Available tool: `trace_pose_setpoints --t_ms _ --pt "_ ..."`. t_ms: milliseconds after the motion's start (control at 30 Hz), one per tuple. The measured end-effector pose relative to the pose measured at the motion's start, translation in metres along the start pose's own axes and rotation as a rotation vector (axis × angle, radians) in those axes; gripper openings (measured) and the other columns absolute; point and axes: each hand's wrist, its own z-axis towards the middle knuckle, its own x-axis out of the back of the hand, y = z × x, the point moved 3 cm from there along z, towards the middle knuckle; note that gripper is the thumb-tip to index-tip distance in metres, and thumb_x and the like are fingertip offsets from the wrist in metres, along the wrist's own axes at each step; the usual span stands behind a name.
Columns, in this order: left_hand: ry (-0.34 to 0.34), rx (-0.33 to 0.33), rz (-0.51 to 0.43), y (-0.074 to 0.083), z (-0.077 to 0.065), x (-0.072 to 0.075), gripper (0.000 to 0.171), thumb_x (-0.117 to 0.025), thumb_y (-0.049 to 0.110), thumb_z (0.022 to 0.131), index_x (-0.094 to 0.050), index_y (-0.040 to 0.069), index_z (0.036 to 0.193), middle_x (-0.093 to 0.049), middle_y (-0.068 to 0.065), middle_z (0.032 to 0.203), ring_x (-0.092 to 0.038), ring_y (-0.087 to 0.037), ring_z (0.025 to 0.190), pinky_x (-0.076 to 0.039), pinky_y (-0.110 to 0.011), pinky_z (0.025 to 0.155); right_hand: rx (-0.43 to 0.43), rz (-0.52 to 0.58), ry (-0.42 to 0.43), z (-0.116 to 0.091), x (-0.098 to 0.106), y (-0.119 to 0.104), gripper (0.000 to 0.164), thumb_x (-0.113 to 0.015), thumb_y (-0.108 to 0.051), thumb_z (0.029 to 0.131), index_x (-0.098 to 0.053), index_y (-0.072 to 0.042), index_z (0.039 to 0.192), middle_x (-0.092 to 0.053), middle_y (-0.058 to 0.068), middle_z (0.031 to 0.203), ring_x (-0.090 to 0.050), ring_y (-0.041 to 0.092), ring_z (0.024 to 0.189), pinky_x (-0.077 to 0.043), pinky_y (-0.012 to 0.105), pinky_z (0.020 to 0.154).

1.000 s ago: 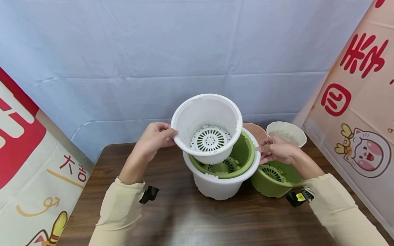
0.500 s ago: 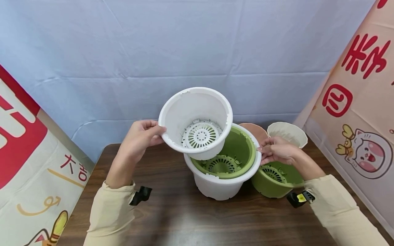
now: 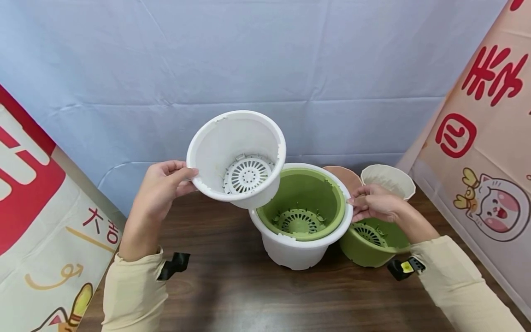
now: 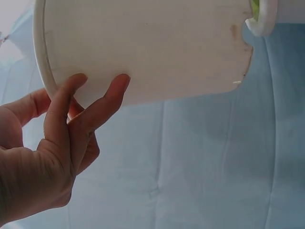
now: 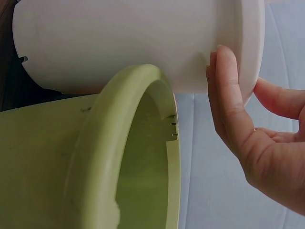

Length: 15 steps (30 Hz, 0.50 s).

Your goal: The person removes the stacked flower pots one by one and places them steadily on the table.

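Note:
A white plastic flowerpot (image 3: pixel 249 138) with a slotted base hangs tilted above the table, its rim pinched by my left hand (image 3: pixel 159 186) at the left side. In the left wrist view, the fingers of that hand lie against the outer wall of the white flowerpot (image 4: pixel 157 52). A green flowerpot (image 3: pixel 307 189) sits nested inside a second white flowerpot (image 3: pixel 294 253) on the table. My right hand (image 3: pixel 375 203) pinches the right rim of this lower white pot. The right wrist view shows thumb and fingers on either side of the lower white flowerpot's rim (image 5: pixel 250 43).
Another green flowerpot (image 3: pixel 365 253) stands right of the nested pair, below my right hand. Behind it are a cream fluted pot (image 3: pixel 390 177) and a partly hidden orange-pink pot (image 3: pixel 342 177). The brown wooden table (image 3: pixel 265 299) backs onto a pale blue cloth (image 3: pixel 249 60).
My left hand has carried the upper white flowerpot left and slightly up, away from the nested pots, uncovering more of the green one. My right hand has stayed on the lower rim.

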Motion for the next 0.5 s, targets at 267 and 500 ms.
trace_pose_setpoints --t_ms 267,500 --pt "0.061 -0.021 -0.003 -0.004 0.000 0.017 0.035 -0.054 0.001 0.087 -0.043 -0.023 0.110 -0.057 -0.008 0.088 -0.064 -0.008 0.069 -0.053 -0.020 0.070 0.000 0.001 -0.002 0.000 0.000 0.000 0.009 -0.041 0.005 0.092 -0.038 0.011 0.097 -0.054 0.014 0.077 -0.061 0.022 0.070 -0.054 0.037 0.073" --pt "0.134 -0.013 0.036 -0.012 0.001 0.032 0.026 -0.055 0.002 0.087 -0.050 -0.017 0.103 -0.055 -0.010 0.090 -0.063 -0.006 0.066 -0.052 -0.018 0.068 0.001 -0.007 -0.008 0.000 -0.001 0.000 0.011 -0.041 0.004 0.092 -0.037 0.012 0.098 -0.052 0.013 0.076 -0.061 0.022 0.071 -0.054 0.037 0.074"
